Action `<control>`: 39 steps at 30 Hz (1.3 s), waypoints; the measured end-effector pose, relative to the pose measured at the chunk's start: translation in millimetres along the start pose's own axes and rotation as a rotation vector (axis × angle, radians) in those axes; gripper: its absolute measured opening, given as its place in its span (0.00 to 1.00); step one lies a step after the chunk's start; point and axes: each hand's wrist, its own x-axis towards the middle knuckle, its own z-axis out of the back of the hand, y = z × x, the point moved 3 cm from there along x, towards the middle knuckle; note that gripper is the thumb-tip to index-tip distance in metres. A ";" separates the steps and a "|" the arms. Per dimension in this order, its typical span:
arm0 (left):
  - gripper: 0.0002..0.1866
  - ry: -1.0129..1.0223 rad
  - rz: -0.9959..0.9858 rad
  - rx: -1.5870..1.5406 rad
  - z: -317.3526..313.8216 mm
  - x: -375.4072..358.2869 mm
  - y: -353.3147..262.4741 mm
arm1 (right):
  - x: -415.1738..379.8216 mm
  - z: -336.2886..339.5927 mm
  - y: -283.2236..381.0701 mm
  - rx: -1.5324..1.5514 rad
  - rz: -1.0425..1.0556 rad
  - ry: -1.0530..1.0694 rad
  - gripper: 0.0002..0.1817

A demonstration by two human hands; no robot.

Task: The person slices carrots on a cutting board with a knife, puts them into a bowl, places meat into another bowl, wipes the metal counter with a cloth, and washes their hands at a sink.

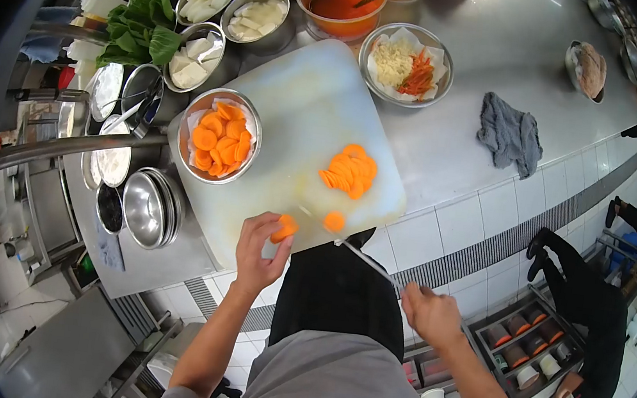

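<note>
My left hand [259,249] pinches a piece of carrot [284,229] between thumb and fingers, above the near edge of the white cutting board [296,118]. Closed around the end of a thin knife [367,258] is my right hand [430,312]; the blade appears nearly edge-on and its outline is hard to make out. A single carrot slice [334,221] lies close to the knife. Farther up the board is a fanned pile of carrot slices [351,171]. To the left, a metal bowl [253,162] with a paper lining holds more carrot slices [220,141].
Behind the board stand bowls of white pieces [254,20], leafy greens [140,28] and a tub of orange liquid [339,1]. A bowl [448,78] of shredded food and a grey cloth [510,134] are rightward. Stacked bowls [146,211] sit left. A person [595,325] is at right.
</note>
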 end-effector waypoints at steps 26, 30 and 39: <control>0.13 0.028 -0.173 0.051 -60.4 71.7 13.2 | 11.1 44.0 43.1 0.078 -0.222 0.054 0.08; 0.14 0.030 -0.179 0.048 -60.9 71.2 14.2 | 12.4 45.6 42.4 0.054 -0.166 0.026 0.08; 0.16 0.027 -0.193 0.004 -60.9 71.0 18.1 | 44.5 19.2 35.1 0.073 -0.095 0.018 0.09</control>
